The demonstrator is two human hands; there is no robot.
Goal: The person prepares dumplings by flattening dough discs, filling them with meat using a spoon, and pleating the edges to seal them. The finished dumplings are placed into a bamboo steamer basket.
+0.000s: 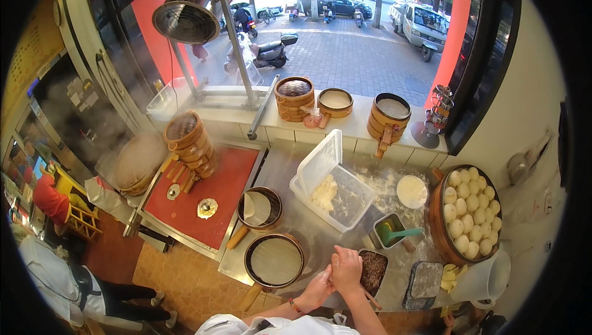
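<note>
My left hand [316, 292] and my right hand [346, 269] meet above the near edge of the steel counter, palms pressed together. Both look closed, and whatever lies between them, if anything, is hidden. Just right of my right hand is a metal tray of dark minced filling [374, 268], with a thin stick at its near end. To the left, a round steamer [274, 262] with a pale liner and a wooden handle sits by my left hand. Beyond my hands stands a clear plastic box [353, 202] with dough in it, its lid tilted up.
A large round steamer [436, 227] holds many white buns [472, 211] at right. Nearby are a container with a green spoon [402, 234], a flour bowl [412, 192] and a scale [423, 285]. Stacked steamers [196, 150] steam on the red stove top [231, 181]. A person [61, 273] stands at left.
</note>
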